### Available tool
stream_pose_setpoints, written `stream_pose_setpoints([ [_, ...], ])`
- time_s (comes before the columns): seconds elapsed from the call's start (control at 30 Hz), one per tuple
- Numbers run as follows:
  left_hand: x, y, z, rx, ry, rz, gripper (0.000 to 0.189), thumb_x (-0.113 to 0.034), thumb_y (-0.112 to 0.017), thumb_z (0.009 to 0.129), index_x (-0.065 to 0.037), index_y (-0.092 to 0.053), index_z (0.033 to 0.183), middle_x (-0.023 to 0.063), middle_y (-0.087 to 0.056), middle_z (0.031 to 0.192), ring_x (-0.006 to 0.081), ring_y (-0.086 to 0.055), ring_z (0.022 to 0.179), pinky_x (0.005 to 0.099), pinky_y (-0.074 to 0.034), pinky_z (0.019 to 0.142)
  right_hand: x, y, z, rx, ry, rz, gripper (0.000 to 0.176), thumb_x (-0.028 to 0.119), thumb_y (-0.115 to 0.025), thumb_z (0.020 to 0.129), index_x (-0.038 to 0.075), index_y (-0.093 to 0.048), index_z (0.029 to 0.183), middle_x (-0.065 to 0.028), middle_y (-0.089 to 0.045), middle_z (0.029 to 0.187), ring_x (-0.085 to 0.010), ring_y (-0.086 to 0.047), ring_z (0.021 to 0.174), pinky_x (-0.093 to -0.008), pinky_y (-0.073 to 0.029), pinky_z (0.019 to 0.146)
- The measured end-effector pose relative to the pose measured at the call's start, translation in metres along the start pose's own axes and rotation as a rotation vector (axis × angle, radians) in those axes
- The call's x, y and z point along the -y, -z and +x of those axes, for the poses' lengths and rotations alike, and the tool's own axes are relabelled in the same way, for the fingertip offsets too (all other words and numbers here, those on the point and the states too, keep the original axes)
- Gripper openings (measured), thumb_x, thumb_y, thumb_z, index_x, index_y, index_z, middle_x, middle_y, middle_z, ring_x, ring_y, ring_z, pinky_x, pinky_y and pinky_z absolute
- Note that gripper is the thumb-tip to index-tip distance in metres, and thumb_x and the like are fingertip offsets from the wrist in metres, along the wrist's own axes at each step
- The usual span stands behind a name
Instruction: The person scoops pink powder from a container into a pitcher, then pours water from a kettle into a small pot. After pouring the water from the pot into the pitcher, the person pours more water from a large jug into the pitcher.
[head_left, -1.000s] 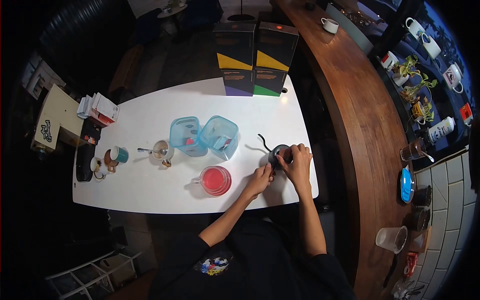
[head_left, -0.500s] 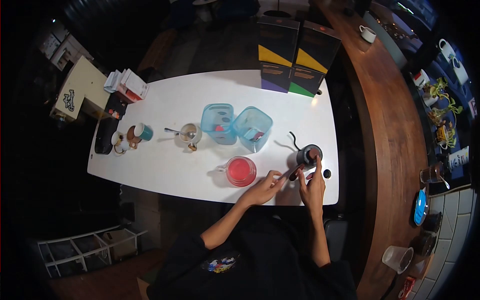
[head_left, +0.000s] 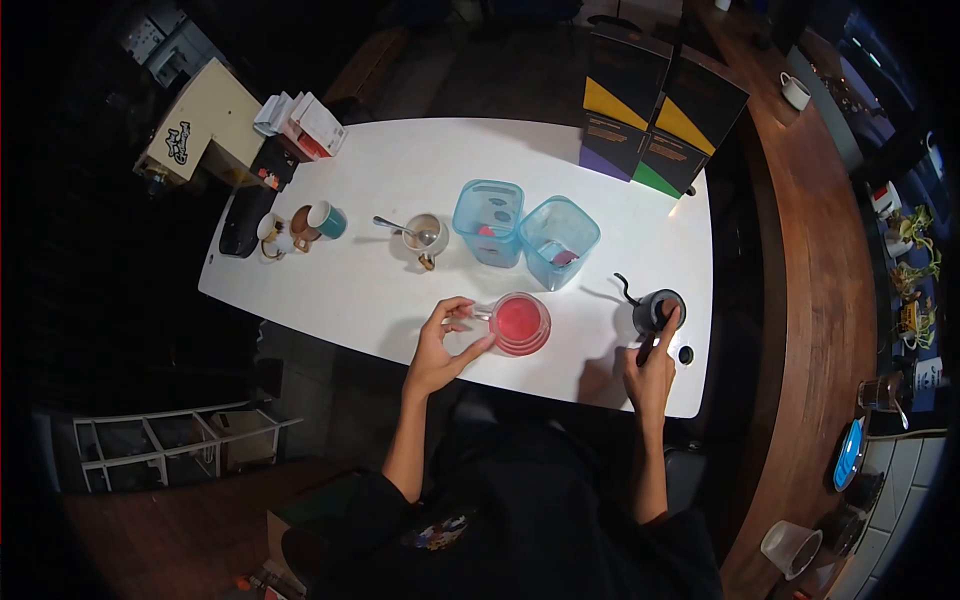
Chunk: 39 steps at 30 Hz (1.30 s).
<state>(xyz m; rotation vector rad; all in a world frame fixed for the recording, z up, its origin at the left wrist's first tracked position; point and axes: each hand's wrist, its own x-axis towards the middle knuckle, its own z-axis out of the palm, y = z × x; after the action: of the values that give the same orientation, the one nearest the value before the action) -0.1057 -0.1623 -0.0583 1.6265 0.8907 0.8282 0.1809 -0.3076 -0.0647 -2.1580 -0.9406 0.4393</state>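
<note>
My right hand [head_left: 650,378] is closed round the handle of a small dark gooseneck kettle [head_left: 645,318], its index finger stretched onto the lid. The kettle's thin curved spout points away to the upper left. At the handle side of a clear glass server [head_left: 519,323] with red liquid is my left hand [head_left: 438,350]. Its thumb and fingers are spread apart, fingertips close to the glass handle. Behind the server, two translucent blue containers [head_left: 487,240] stand side by side with small items inside. A cup [head_left: 428,232] with a spoon [head_left: 398,226] in it sits to their left.
Dark boxes [head_left: 622,105] stand upright at the table's [head_left: 400,160] back right. At the left end are a teal cup [head_left: 328,220], other cups and a card holder [head_left: 305,127]. A wooden counter [head_left: 800,260] runs along the right, with a white mug [head_left: 795,92] and a plastic cup [head_left: 792,549].
My left hand has moved away from the kettle, left to the server's handle, and its fingers have spread. My right hand stays at the kettle. The camera view has shifted.
</note>
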Motion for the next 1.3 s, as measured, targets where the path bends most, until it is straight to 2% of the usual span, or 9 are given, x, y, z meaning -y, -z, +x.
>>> stream_pose_setpoints([
  [0.1, -0.003, -0.010, 0.006, 0.032, -0.081, 0.304, 0.088, -0.028, -0.089, 0.068, -0.006, -0.042, 0.139, 0.0150, -0.049, 0.136, 0.0307, -0.051, 0.125, 0.0429, -0.044, 0.102, -0.006, 0.001, 0.003, -0.031, 0.018, -0.078, 0.092, 0.003, -0.054, 0.080, 0.006, -0.002, 0.156, -0.0259, -0.068, 0.088, -0.0426, -0.066, 0.075, -0.0463, -0.050, 0.071],
  [0.3, 0.008, -0.033, 0.024, 0.090, -0.137, 0.463, 0.101, -0.025, -0.090, 0.062, -0.006, -0.038, 0.145, 0.0191, -0.049, 0.141, 0.0371, -0.049, 0.127, 0.0445, -0.038, 0.108, -0.021, -0.004, 0.015, -0.102, 0.037, -0.107, 0.085, -0.004, -0.049, 0.084, 0.013, -0.008, 0.156, -0.0282, -0.067, 0.102, -0.0438, -0.066, 0.082, -0.0484, -0.048, 0.074],
  [0.73, 0.007, -0.024, 0.039, 0.202, -0.189, 0.541, 0.083, -0.030, -0.089, 0.059, -0.008, -0.054, 0.132, 0.0130, -0.062, 0.127, 0.0318, -0.057, 0.120, 0.0504, -0.034, 0.111, -0.018, -0.002, 0.012, -0.129, -0.010, 0.102, 0.079, -0.011, -0.048, 0.084, 0.015, -0.022, 0.155, -0.0279, -0.066, 0.112, -0.0400, -0.068, 0.095, -0.0402, -0.051, 0.080],
  [1.0, 0.011, -0.017, 0.060, 0.370, -0.195, 0.381, 0.084, -0.034, -0.091, 0.056, -0.007, -0.056, 0.128, 0.0156, -0.065, 0.121, 0.0340, -0.064, 0.110, 0.0406, -0.052, 0.095, 0.017, -0.008, -0.021, -0.158, 0.011, 0.145, 0.081, -0.016, -0.046, 0.080, 0.013, -0.027, 0.153, -0.0270, -0.062, 0.123, -0.0394, -0.067, 0.103, -0.0329, -0.051, 0.081],
  [1.07, 0.014, -0.017, 0.064, 0.394, -0.214, 0.366, 0.084, -0.036, -0.092, 0.056, -0.007, -0.057, 0.127, 0.0156, -0.065, 0.120, 0.0339, -0.064, 0.108, 0.0413, -0.052, 0.094, 0.027, -0.013, -0.030, -0.223, 0.098, 0.164, 0.079, -0.016, -0.050, 0.083, 0.018, -0.034, 0.153, -0.0221, -0.069, 0.094, -0.0148, -0.061, 0.070, -0.0272, -0.050, 0.072],
  [1.1, 0.017, -0.018, 0.065, 0.401, -0.223, 0.359, 0.085, -0.038, -0.092, 0.056, -0.007, -0.057, 0.126, 0.0157, -0.065, 0.119, 0.0338, -0.065, 0.107, 0.0420, -0.052, 0.094, 0.030, -0.017, -0.033, -0.255, 0.114, 0.163, 0.077, -0.016, -0.050, 0.083, 0.016, -0.036, 0.151, -0.0226, -0.070, 0.098, -0.0133, -0.060, 0.070, -0.0271, -0.050, 0.073],
  [1.13, 0.018, -0.018, 0.066, 0.419, -0.230, 0.348, 0.085, -0.038, -0.092, 0.056, -0.007, -0.057, 0.126, 0.0157, -0.065, 0.119, 0.0338, -0.065, 0.107, 0.0420, -0.052, 0.094, 0.035, -0.019, -0.037, -0.270, 0.102, 0.153, 0.077, -0.016, -0.050, 0.083, 0.016, -0.036, 0.151, -0.0226, -0.070, 0.098, -0.0133, -0.060, 0.070, -0.0271, -0.050, 0.073],
  [1.2, 0.019, -0.017, 0.068, 0.387, -0.322, 0.396, 0.083, -0.042, -0.092, 0.056, -0.006, -0.058, 0.122, 0.0149, -0.066, 0.115, 0.0337, -0.066, 0.104, 0.0423, -0.053, 0.091, 0.047, -0.022, -0.046, -0.220, 0.080, 0.096, 0.076, -0.016, -0.048, 0.082, 0.011, -0.034, 0.151, -0.0263, -0.063, 0.120, -0.0337, -0.071, 0.091, -0.0308, -0.051, 0.076],
  [1.3, 0.030, -0.018, 0.074, 0.416, -0.377, 0.301, 0.081, -0.044, -0.092, 0.056, -0.006, -0.058, 0.118, 0.0134, -0.066, 0.111, 0.0329, -0.066, 0.101, 0.0433, -0.053, 0.089, 0.072, -0.026, -0.057, -0.273, 0.071, 0.073, 0.075, -0.015, -0.050, 0.082, 0.014, -0.037, 0.150, -0.0256, -0.067, 0.105, -0.0354, -0.071, 0.086, -0.0314, -0.051, 0.074],
])
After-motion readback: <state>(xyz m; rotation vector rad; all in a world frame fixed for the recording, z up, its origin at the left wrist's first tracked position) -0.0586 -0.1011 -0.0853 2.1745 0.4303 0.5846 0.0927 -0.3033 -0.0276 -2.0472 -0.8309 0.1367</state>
